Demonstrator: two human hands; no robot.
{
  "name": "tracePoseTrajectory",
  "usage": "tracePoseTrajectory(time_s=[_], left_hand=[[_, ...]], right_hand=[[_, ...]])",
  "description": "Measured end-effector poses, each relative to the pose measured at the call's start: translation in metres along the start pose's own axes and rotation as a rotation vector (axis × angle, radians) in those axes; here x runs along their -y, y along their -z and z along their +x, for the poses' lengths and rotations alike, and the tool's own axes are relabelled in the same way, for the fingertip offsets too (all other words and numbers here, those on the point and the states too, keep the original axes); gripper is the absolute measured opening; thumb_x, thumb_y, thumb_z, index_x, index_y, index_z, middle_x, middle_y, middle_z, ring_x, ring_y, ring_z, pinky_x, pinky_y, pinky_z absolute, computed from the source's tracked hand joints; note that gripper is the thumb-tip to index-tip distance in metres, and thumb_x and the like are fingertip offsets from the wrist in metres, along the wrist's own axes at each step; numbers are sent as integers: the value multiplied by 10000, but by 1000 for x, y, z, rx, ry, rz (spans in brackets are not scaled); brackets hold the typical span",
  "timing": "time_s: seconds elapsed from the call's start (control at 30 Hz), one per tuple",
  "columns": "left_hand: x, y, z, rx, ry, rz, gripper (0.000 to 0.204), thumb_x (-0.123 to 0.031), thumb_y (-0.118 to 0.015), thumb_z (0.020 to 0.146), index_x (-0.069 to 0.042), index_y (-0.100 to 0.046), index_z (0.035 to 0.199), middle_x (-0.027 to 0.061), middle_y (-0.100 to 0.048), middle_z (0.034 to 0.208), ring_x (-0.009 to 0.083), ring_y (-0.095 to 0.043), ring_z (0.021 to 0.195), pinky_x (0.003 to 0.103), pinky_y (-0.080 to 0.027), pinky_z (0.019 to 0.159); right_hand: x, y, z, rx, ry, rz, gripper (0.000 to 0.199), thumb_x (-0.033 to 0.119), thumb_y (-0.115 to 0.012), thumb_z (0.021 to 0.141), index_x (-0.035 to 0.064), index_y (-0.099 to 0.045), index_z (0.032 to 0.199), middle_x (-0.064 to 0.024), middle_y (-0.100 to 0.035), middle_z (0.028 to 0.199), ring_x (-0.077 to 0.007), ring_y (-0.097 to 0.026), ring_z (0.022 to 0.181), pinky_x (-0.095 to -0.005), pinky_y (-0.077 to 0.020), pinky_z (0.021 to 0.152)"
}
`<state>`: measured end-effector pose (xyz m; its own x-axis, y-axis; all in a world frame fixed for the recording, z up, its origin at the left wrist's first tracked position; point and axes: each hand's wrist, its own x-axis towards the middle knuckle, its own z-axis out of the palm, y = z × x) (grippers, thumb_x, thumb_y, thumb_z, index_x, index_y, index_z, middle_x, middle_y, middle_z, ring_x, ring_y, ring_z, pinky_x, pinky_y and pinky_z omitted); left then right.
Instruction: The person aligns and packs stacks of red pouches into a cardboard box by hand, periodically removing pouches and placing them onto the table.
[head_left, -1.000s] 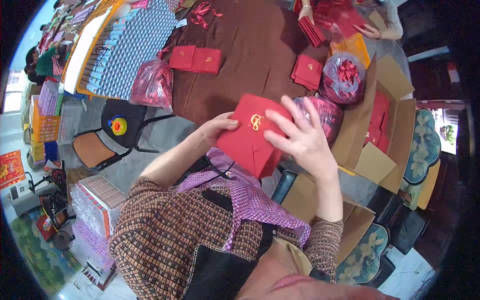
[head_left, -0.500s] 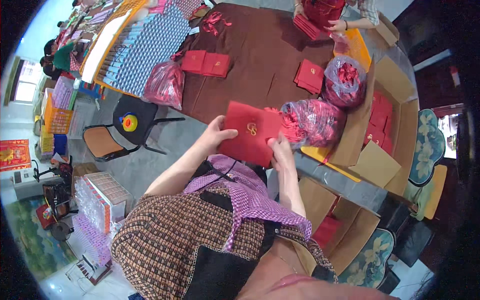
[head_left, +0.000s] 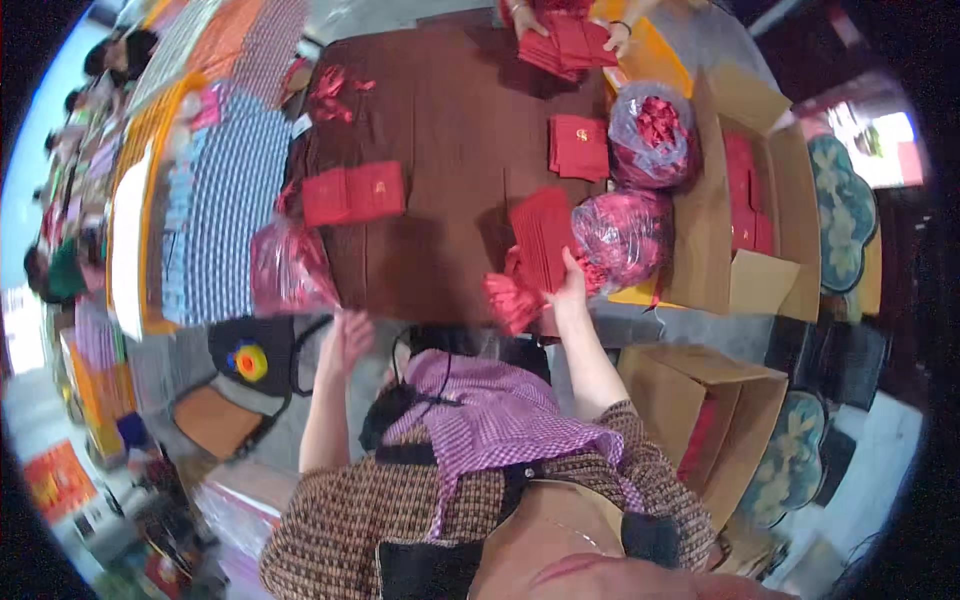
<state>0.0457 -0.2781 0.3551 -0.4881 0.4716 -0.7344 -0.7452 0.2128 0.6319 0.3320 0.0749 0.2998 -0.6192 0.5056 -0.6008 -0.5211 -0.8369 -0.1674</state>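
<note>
My right hand grips the near end of a fanned stack of flat red pouches over the table's near edge. Against the stack lies a bunch of red ribbon strips. My left hand, smeared by motion, is at the near edge beside the tip of a clear plastic bag of red items; whether it touches the bag is unclear. Red pouches lie on the left of the brown cloth, and a gold-marked pile lies on the right.
Two plastic bags, one farther and one nearer, hold red ribbons. Cardboard boxes, one upper and one lower, stand at the right. Another person's hands hold red pouches opposite. A chair stands at the left.
My hands have parted: the left moved left and down, away from the red pouch both held. The right hand now holds a fanned stack over the table. The whole view has turned.
</note>
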Motion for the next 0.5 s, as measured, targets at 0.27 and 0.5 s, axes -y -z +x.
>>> tracePoseTrajectory(time_s=[0.27,0.5], left_hand=[[32,117,63,96,450,533,605,-486,-536,908,-84,-417,1346,104,-554,1235,242,-581,1023,404,-478,788],[49,138,60,370,608,856,712,-333,-764,716,-9,-493,1289,130,-634,1139,200,-609,1003,355,-468,852]], right_hand=[[-23,-25,127,-167,289,-64,412,332,-589,911,66,-555,1225,-105,-622,1188,-300,-607,1056,-480,-502,891],[-95,-61,209,-337,138,-150,430,205,-609,898,38,-499,1279,-147,-551,1292,-324,-546,1162,-535,-440,980]])
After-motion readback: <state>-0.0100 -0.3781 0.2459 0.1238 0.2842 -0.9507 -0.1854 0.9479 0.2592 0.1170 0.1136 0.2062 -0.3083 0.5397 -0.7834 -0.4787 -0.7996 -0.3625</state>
